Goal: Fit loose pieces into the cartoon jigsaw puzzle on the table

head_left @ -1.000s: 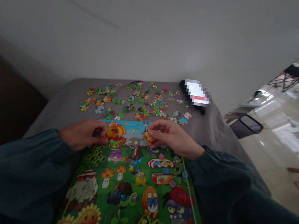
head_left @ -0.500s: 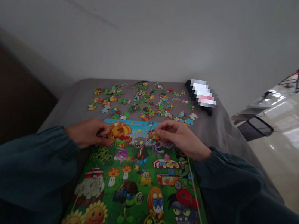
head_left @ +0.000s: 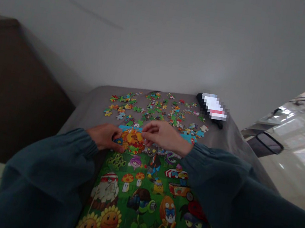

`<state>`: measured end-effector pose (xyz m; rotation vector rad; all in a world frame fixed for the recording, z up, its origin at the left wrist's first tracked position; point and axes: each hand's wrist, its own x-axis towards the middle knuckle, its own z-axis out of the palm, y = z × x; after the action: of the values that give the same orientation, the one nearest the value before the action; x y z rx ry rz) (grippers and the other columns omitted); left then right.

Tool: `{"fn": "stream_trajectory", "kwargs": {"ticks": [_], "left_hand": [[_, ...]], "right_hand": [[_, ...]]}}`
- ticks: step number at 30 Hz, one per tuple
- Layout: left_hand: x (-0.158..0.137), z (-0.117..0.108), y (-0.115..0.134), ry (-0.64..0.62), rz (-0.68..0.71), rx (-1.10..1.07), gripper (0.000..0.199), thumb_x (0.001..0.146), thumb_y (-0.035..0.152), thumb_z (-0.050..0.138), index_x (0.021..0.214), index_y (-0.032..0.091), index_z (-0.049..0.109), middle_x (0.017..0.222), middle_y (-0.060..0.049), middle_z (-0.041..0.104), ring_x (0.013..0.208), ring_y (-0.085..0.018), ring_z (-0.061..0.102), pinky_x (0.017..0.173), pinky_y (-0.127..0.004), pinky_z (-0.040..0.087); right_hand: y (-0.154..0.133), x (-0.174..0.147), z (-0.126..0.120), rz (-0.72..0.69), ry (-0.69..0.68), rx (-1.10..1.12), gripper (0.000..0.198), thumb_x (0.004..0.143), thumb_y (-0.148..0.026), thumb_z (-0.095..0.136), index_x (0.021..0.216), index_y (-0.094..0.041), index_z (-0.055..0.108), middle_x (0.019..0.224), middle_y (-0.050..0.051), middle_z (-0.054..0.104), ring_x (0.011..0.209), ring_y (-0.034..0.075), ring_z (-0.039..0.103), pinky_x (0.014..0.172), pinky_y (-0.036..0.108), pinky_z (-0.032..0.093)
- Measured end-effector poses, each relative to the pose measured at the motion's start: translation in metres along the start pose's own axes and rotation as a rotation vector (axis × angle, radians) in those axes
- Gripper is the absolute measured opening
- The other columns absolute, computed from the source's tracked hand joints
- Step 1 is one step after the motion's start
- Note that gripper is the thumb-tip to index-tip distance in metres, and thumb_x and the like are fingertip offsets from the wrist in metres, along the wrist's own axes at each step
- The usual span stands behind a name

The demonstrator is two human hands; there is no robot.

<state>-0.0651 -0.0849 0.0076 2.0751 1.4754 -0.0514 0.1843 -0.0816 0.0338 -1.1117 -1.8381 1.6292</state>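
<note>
Brightly printed, mostly green rectangular jigsaw board with cartoon plants and zombies (head_left: 149,186) lay lengthwise in front of the person in the head view, its far end, with a blue strip along it, resting on a counter draped in plain grey cloth (head_left: 86,107). At the far left corner, the bare left hand (head_left: 104,136), coming out of a gathered dark teal sleeve (head_left: 54,168), was set against the board's edge, its grip fairly wide, thumb and fingers curved apart with a patch of printed blue showing between them. Just beside it, the bare right hand (head_left: 163,135) reached across the board's far end in a narrow grip, fingertips pinching what appeared to be a small orange-yellow jigsaw piece (head_left: 139,136) over the printed orange pumpkin; its outline blended with the picture beneath. Beyond the board, many small, loose, multicoloured jigsaw pieces (head_left: 158,106) were scattered over the cloth. Near the counter's far right corner lay a black-edged device with a pixel-blurred bright screen (head_left: 214,106). Behind rose a smooth pale grey wall (head_left: 153,33), and a dark brown panel (head_left: 14,92) stood to the left.
</note>
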Motion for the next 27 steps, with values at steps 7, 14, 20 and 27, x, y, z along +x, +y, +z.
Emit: {"fn": "stream_trajectory", "kwargs": {"ticks": [7, 14, 20, 27], "left_hand": [[-0.003, 0.0, 0.006, 0.02, -0.034, 0.062, 0.055, 0.058, 0.066, 0.071, 0.059, 0.022, 0.037, 0.05, 0.007, 0.035, 0.051, -0.012, 0.033, 0.049, -0.028, 0.018], [-0.005, 0.002, 0.009, 0.063, -0.03, 0.082, 0.053, 0.058, 0.065, 0.073, 0.06, 0.022, 0.042, 0.051, 0.007, 0.039, 0.051, -0.013, 0.035, 0.051, -0.029, 0.017], [-0.009, -0.001, 0.013, 0.059, -0.03, 0.075, 0.052, 0.059, 0.063, 0.075, 0.061, 0.021, 0.044, 0.052, 0.007, 0.04, 0.052, -0.012, 0.036, 0.051, -0.028, 0.019], [-0.014, -0.002, 0.018, 0.076, -0.013, 0.062, 0.038, 0.06, 0.052, 0.081, 0.071, 0.021, 0.06, 0.061, 0.005, 0.051, 0.058, -0.014, 0.045, 0.053, -0.027, 0.023]], "right_hand": [[0.004, 0.041, 0.023, -0.054, 0.018, -0.367, 0.011, 0.087, -0.018, 0.064, 0.096, -0.015, 0.07, 0.076, 0.002, 0.072, 0.064, 0.011, 0.065, 0.058, 0.022, 0.05], [0.012, 0.042, 0.03, -0.115, 0.049, -0.589, 0.01, 0.081, -0.018, 0.069, 0.09, -0.015, 0.074, 0.075, 0.002, 0.071, 0.066, 0.011, 0.06, 0.06, 0.022, 0.041], [0.015, 0.041, 0.037, -0.145, 0.081, -0.658, 0.01, 0.079, -0.016, 0.07, 0.089, -0.015, 0.072, 0.072, 0.001, 0.068, 0.061, 0.01, 0.057, 0.058, 0.021, 0.039], [0.006, 0.031, 0.026, -0.263, 0.056, -0.698, 0.008, 0.082, -0.021, 0.066, 0.084, -0.018, 0.073, 0.076, 0.002, 0.071, 0.069, 0.014, 0.061, 0.065, 0.024, 0.041]]}}
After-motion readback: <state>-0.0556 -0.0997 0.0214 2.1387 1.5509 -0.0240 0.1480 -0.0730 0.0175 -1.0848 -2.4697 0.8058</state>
